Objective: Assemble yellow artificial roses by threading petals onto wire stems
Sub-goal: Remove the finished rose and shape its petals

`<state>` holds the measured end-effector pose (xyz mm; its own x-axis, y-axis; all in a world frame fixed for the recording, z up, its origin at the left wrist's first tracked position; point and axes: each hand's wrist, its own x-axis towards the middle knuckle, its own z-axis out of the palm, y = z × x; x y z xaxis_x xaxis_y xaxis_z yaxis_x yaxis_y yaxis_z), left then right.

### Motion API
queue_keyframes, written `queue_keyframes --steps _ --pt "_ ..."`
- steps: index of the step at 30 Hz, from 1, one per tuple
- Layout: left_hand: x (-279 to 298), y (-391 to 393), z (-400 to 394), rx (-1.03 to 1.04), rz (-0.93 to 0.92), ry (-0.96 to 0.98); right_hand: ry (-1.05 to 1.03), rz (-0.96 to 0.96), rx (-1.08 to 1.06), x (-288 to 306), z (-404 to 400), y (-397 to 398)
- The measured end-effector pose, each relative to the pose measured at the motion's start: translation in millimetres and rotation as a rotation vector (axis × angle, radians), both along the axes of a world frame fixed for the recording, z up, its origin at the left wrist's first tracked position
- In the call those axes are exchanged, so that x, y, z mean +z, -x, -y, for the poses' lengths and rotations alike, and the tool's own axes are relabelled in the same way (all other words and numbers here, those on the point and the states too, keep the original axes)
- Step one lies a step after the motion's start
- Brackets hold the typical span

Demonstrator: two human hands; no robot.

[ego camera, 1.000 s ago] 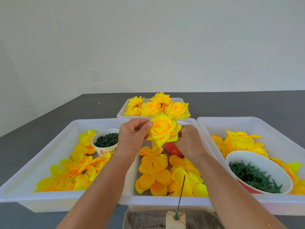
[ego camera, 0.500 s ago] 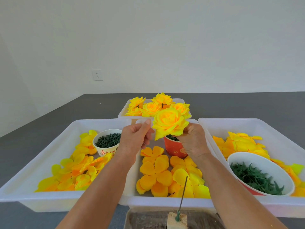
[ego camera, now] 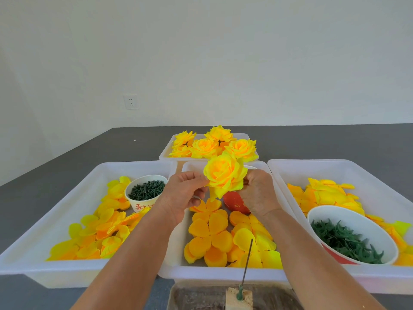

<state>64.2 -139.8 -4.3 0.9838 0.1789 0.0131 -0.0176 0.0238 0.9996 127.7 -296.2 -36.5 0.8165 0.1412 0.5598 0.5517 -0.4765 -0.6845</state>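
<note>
Left hand (ego camera: pixel 182 194) fingertips pinch the rose (ego camera: pixel 223 176) at its left outer petals; right hand (ego camera: pixel 257 193) is curled round its base from behind (exact contact hidden by petals). Rose held in the air above the middle tray (ego camera: pixel 176 253), in front of the finished roses (ego camera: pixel 214 144). Wire spike (ego camera: pixel 247 260) stands in a block at that tray's near edge. Judgement: rose is light, soft fabric, crushes easily; hold at the base under the petals, not the bloom.
</note>
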Motion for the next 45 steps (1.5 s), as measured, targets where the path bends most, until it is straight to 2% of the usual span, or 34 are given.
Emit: queue_keyframes --steps 6,11,23,33,40,45 --pt "-1 -2 1 -0.029 -0.002 0.019 0.027 -0.059 -0.012 -2 0 -1" --pt "-1 -3 -4 -0.093 -0.071 0.197 0.014 -0.077 -0.001 0 -1 -1" --pt "0 -4 -7 -0.218 -0.27 0.425 0.019 -0.075 0.051 5 -1 6" --pt "-2 -5 -9 -0.211 -0.301 0.422 0.033 -0.068 0.053 5 -1 7" --pt "-6 -7 -5 -0.069 -0.126 0.252 0.013 -0.087 0.007 3 0 4" --pt "-6 -6 -4 -0.028 -0.072 0.228 0.053 -0.083 0.011 4 -2 5"
